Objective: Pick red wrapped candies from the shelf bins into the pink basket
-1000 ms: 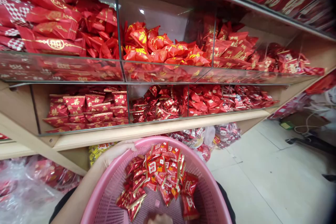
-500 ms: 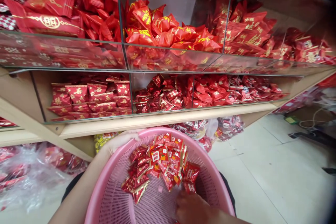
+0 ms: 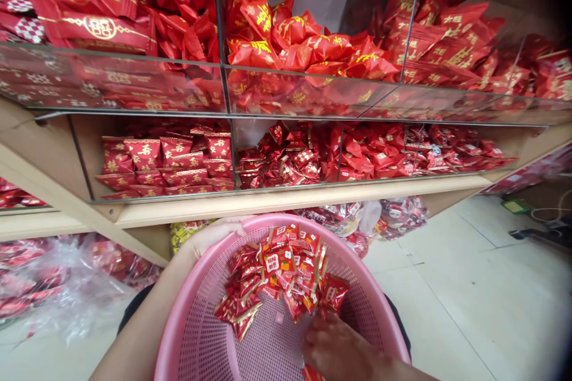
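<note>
A pink plastic mesh basket (image 3: 187,309) fills the lower middle of the view. My left hand (image 3: 214,235) grips its far left rim, fingers bent over the edge. Inside lie small red and gold wrapped packets (image 3: 277,265), heaped toward the far side. My right hand (image 3: 333,345) is low in the basket, right of centre, its fingers pointing left and smeared by motion. Just beyond it sits a red packet (image 3: 334,293) at the right of the heap. Another red packet (image 3: 313,373) shows partly under the hand; whether the fingers hold it is unclear.
Ahead stands a wooden shelf (image 3: 313,195) with clear-fronted compartments of red packets (image 3: 330,50). Beneath it are bagged packets (image 3: 397,217) and a yellow bag (image 3: 187,233). Clear plastic bags (image 3: 75,286) lie at the left on the tiled floor (image 3: 469,292).
The camera view has shifted, so shelf and basket appear farther right. My right hand has moved slightly within the basket, and more of the red packet below it shows. My left hand keeps the rim.
</note>
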### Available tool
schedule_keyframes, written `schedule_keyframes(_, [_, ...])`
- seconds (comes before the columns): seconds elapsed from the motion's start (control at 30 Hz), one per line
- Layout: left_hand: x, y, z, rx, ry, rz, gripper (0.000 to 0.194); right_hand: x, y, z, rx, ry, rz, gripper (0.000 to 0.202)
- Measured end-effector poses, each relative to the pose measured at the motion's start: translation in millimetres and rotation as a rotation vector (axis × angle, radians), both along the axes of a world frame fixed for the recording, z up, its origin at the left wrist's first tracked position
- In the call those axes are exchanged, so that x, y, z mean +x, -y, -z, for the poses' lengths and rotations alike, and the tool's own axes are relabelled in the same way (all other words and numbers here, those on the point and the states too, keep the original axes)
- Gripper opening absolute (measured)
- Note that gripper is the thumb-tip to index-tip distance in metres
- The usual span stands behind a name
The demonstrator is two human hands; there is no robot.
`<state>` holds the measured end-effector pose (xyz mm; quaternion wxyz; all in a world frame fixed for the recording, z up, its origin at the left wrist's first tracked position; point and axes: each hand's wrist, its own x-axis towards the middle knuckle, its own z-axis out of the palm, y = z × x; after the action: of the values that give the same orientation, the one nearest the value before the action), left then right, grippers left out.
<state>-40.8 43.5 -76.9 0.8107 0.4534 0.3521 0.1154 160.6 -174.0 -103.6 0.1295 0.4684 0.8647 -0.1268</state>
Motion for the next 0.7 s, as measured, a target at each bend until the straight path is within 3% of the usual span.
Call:
schedule_keyframes(0.27, [1,1,-2.2,-0.045,-0.036,-0.038,0.060,10,9,-1.7,0.101,-0.048,-0.032,0.008])
schedule_keyframes(0.6, [2,1,-1.9,-0.002,-0.018,-0.025,0.064,11,18,20.7,0.168,-0.089,-0.049,0.011])
schedule_keyframes(0.7, [1,1,-1.3,0.017,-0.050,-0.035,0.063,10,4,5.8,0.131,-0.112,-0.075,0.006])
